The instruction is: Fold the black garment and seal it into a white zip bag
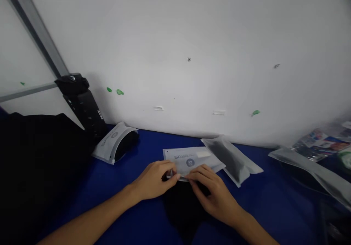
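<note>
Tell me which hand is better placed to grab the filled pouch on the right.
Right. The right hand lies nearer the filled pouch, just up and to its right; the left hand would have to cross over it and the flat pouch both pinch.

Pouch between two other pouches

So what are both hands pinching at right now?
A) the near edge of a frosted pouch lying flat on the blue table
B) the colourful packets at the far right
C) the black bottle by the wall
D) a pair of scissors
A: the left hand and right hand meet at the near edge of the frosted pouch on the blue table, fingertips closed on it, with a dark item just below.
</note>
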